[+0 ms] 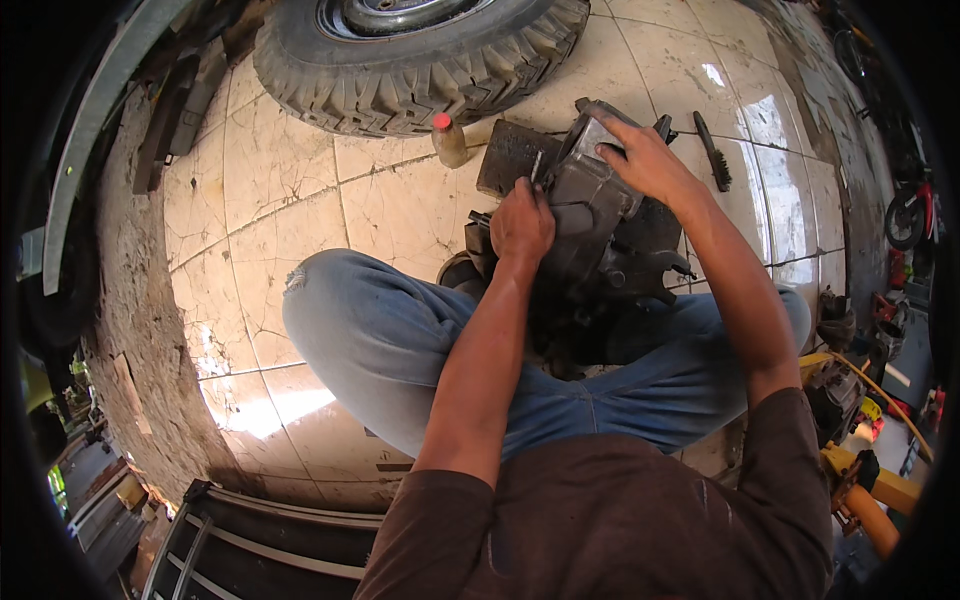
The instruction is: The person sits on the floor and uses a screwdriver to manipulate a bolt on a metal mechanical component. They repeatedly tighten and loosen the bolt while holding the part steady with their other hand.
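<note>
A dark, greasy cast-metal housing, like a gearbox case (590,190), stands between my bent legs. My left hand (522,222) is closed in a fist at its left side. From the top of that fist sticks a slim metal tool (538,168), its lower part hidden by my fingers. My right hand (650,160) lies over the housing's upper right edge, forefinger stretched out and thumb apart, with the other fingers partly hidden. Behind the left hand is a dark square block or plate (515,158). A forked metal arm (655,268) juts out at the housing's lower right.
A large treaded tyre (420,85) lies at the far side. Near it stands a small bottle with a red cap (449,142). To the right lies a black wire brush (712,152) on the tiled floor (285,200). A black metal-railed frame (260,545) sits at lower left.
</note>
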The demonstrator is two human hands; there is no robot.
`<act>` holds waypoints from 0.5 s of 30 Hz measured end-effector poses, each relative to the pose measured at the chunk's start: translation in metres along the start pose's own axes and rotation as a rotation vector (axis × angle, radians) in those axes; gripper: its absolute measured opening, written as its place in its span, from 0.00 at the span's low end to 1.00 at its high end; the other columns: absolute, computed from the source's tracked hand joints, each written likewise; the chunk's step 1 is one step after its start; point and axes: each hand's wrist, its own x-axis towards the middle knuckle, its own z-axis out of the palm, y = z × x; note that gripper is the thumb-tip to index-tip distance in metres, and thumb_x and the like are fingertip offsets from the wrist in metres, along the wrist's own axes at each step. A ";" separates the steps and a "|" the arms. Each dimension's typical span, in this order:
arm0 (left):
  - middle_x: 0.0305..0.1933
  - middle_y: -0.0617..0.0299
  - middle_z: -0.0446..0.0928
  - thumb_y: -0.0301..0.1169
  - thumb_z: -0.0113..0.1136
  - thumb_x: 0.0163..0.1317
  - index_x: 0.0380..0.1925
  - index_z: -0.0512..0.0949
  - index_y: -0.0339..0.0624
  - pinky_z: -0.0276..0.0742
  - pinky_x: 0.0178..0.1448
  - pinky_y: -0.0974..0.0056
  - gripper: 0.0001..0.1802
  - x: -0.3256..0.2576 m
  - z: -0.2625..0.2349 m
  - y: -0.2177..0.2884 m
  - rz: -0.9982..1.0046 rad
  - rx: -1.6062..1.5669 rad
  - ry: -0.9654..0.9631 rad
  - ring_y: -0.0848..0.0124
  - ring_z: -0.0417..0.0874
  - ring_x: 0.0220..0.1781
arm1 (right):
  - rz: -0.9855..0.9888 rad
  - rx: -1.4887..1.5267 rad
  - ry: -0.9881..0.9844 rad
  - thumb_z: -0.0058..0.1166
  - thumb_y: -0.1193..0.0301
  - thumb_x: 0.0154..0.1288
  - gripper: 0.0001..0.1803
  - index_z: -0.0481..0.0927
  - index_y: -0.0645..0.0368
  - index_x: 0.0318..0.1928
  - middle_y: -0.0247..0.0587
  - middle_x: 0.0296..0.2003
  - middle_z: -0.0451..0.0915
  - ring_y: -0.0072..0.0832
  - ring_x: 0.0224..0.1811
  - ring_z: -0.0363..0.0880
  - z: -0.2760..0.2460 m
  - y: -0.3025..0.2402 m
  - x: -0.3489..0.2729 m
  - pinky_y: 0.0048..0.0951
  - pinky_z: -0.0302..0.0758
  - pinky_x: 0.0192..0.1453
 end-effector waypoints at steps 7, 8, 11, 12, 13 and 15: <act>0.40 0.40 0.83 0.39 0.48 0.75 0.41 0.74 0.38 0.78 0.50 0.41 0.15 0.001 0.002 0.001 -0.020 -0.004 0.021 0.39 0.84 0.44 | -0.030 -0.011 0.097 0.58 0.63 0.72 0.34 0.65 0.48 0.76 0.60 0.56 0.82 0.49 0.41 0.85 0.014 0.032 0.014 0.44 0.80 0.49; 0.40 0.40 0.84 0.40 0.48 0.75 0.41 0.74 0.38 0.78 0.50 0.41 0.15 0.001 0.001 -0.003 -0.032 0.002 0.027 0.39 0.84 0.44 | 0.033 0.031 0.012 0.58 0.63 0.72 0.35 0.64 0.48 0.77 0.59 0.55 0.82 0.44 0.35 0.84 0.006 0.013 0.011 0.43 0.80 0.44; 0.40 0.41 0.84 0.40 0.49 0.74 0.41 0.74 0.39 0.78 0.50 0.41 0.14 0.002 0.002 0.000 -0.026 -0.005 0.022 0.40 0.84 0.44 | 0.205 0.095 -0.123 0.57 0.64 0.72 0.38 0.60 0.49 0.79 0.56 0.53 0.83 0.32 0.22 0.77 -0.014 -0.018 0.009 0.38 0.78 0.32; 0.39 0.41 0.84 0.40 0.49 0.74 0.41 0.75 0.39 0.78 0.49 0.42 0.14 0.002 0.002 -0.001 -0.029 -0.009 0.024 0.40 0.84 0.44 | 0.248 0.110 -0.154 0.57 0.65 0.72 0.39 0.59 0.50 0.79 0.55 0.51 0.83 0.28 0.19 0.73 -0.017 -0.023 0.012 0.36 0.77 0.29; 0.39 0.41 0.84 0.40 0.49 0.74 0.41 0.75 0.39 0.78 0.49 0.42 0.14 0.002 0.001 -0.001 -0.031 -0.013 0.027 0.40 0.84 0.44 | 0.257 0.115 -0.175 0.57 0.65 0.72 0.39 0.58 0.51 0.80 0.54 0.49 0.84 0.29 0.18 0.73 -0.019 -0.027 0.012 0.36 0.76 0.28; 0.39 0.42 0.84 0.39 0.49 0.74 0.41 0.75 0.39 0.78 0.49 0.42 0.14 0.002 0.001 0.000 -0.033 -0.016 0.023 0.41 0.85 0.44 | 0.275 0.124 -0.221 0.56 0.65 0.72 0.40 0.55 0.52 0.80 0.52 0.44 0.85 0.29 0.18 0.73 -0.022 -0.031 0.014 0.36 0.75 0.26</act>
